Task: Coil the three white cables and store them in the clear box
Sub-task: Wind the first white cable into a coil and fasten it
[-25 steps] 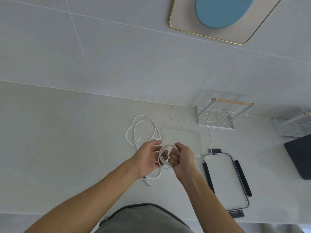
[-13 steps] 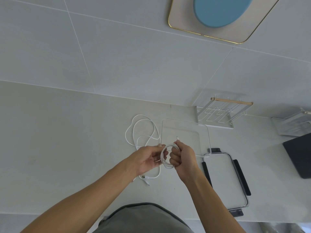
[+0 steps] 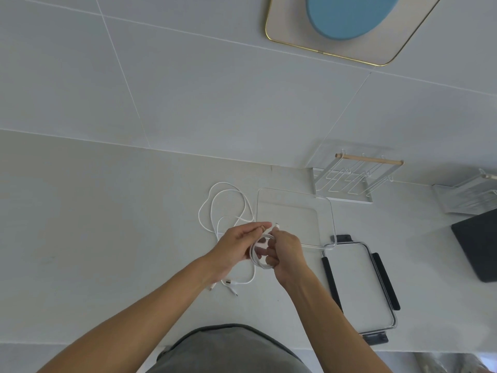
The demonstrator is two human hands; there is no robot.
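My right hand point(image 3: 286, 254) has its fingers curled round a small coil point(image 3: 258, 258) of white cable, holding the loops together, with one plug end point(image 3: 276, 226) sticking up just above the knuckles. My left hand point(image 3: 236, 247) meets it from the other side: thumb and forefinger pinch the other end point(image 3: 263, 227) of the same cable near the top of the coil, and the rest of the fingers sit against the loops. Both hands hover just above the counter point(image 3: 107, 238), at the near-left corner of the box point(image 3: 333, 219).

I judge that this first cable is all but coiled, with only the two ends left to tuck in or lay flat. It has not gone into the box, which as far as I can see through its clear walls holds nothing.

Just beyond and under my left hand, the loose cables point(image 3: 215, 203) lie in slack loops on the counter, with their plugs point(image 3: 228, 282) trailing toward me below my wrist. I take them for the other two, though where the strands cross I can't separate them with certainty. Neither looks coiled.

The box's lid point(image 3: 357, 286) lies off to the right, touching or just beside the box's near-right corner. So roughly a third of the coiling is done, and all the storing is left.
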